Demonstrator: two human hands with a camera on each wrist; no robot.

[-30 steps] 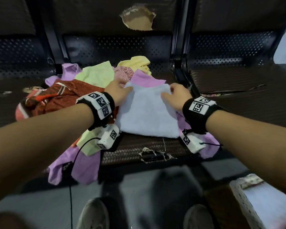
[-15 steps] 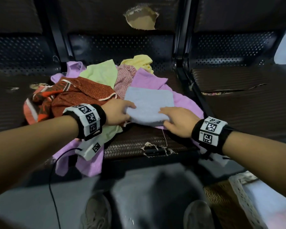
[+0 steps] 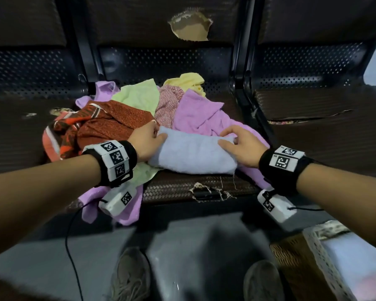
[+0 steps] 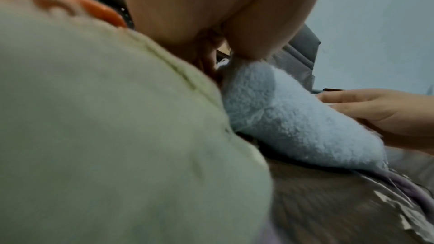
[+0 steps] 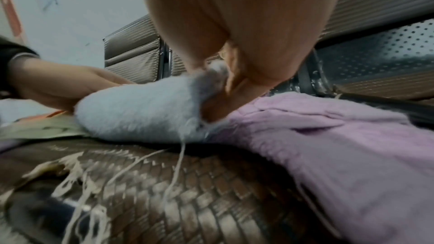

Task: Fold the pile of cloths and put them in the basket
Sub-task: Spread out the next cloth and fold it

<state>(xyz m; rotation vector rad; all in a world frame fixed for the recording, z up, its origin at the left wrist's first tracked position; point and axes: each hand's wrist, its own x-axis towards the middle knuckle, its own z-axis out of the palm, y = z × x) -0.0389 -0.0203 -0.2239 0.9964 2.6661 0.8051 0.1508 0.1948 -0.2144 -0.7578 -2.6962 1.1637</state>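
Dark perforated-metal bench seating with woven brown seat pads (image 3: 178,187), torn and fraying at the front edge, serving as worktop. Folded pale-blue fleecy cloth (image 3: 193,155) lying at centre, partly on the seat pad and partly on a lilac towel (image 3: 198,114) spreading toward 3 o'clock. Left hand (image 3: 146,142) clamped on the blue cloth's 9 o'clock end, thumb over the top fold; right hand (image 3: 239,146) pinching its 3 o'clock end, fingers curled on the upper edge. Same grips seen close from the wrist views: pale-blue fleecy cloth (image 4: 293,123) nipped at its corner, and (image 5: 140,112) again from the right side. Unfolded pile heaped from 9 to 12 o'clock: rust-red patterned fabric (image 3: 109,124), light-green towel (image 3: 137,96), pink speckled cloth (image 3: 167,103), yellow cloth (image 3: 187,81). White lattice basket (image 3: 326,266) on the floor at 5 o'clock, holding pale folded cloth. Two grey shoes (image 3: 128,276) at 6 o'clock.
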